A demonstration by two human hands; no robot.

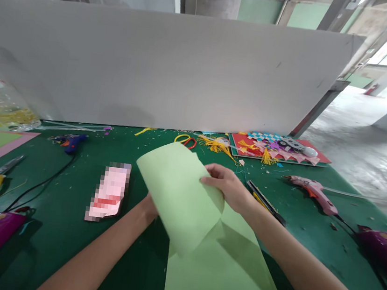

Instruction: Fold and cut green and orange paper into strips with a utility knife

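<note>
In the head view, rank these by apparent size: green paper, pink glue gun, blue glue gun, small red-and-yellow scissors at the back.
1. Green paper
2. Pink glue gun
3. Blue glue gun
4. Scissors, partly hidden behind the paper, so their full size is unsure.

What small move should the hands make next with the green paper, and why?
Probably ease the curled part of the green paper down flat: it bows upward, the right hand grips its edge, and the left hand is mostly hidden behind it.
</note>
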